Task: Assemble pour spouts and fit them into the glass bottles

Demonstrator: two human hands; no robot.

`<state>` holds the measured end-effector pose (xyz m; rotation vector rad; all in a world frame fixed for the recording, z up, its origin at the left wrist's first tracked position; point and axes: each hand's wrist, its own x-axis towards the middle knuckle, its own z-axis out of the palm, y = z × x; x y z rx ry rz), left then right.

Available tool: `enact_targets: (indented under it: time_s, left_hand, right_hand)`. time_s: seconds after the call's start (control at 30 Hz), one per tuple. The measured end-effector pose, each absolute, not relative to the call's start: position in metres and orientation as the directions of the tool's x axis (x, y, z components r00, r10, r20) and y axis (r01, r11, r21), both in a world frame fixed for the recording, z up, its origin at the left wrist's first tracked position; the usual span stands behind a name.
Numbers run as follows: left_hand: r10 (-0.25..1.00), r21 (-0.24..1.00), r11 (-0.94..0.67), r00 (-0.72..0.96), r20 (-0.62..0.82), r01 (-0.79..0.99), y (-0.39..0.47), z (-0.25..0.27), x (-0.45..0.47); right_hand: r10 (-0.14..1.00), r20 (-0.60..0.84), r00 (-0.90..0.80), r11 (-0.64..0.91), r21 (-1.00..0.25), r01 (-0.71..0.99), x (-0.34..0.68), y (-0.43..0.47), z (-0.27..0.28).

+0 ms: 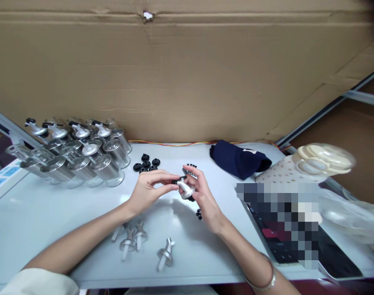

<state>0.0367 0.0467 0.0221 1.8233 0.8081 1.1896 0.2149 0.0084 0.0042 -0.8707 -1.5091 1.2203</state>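
Note:
Over the middle of the table, my right hand (207, 200) grips a silver pourer spout (187, 190) by its round base, where some black shows underneath. My left hand (154, 186) pinches a small black flap (179, 180) at the spout's tip. Whether the flap is fastened to the spout I cannot tell. Just behind my left hand lie several black round stoppers (146, 164). Small black pieces (199, 214) lie beside my right hand, and more sit behind its fingers. Nearer the front edge are several silver spouts without black parts, one of them (165, 255) apart from the others.
Several glass-and-steel bottles (105, 168) stand at the back left, some topped with spouts. A navy cap (239, 159), a dotted cream bottle (285, 170), a tablet (273, 237) and a clear plastic bag (352, 221) occupy the right. Wires (174, 144) run along the cardboard wall (187, 78).

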Motion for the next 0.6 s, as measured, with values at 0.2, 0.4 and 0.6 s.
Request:
enact_targets:
  time_s: [0.2, 0.4, 0.6]
  left_hand:
    - [0.803, 0.846, -0.529, 0.363, 0.473, 0.069, 0.0451, 0.0200, 0.0386]
    - [0.817, 0.861, -0.508, 0.320, 0.480, 0.005, 0.0428, 0.0218, 0.0388]
    - [0.880, 0.924, -0.370, 0.283, 0.383, -0.099, 0.0406, 0.0253, 0.0397]
  right_hand:
    - [0.930, 0.241, -0.278, 0.273, -0.959, 0.081, 0.2147, 0.0074, 0.0080]
    - [0.917, 0.274, -0.290, 0.296, -0.954, 0.037, 0.2137, 0.0058, 0.0056]
    - [0.889, 0.312, -0.335, 0.304, -0.950, -0.076, 0.2136, 0.0055, 0.0054]
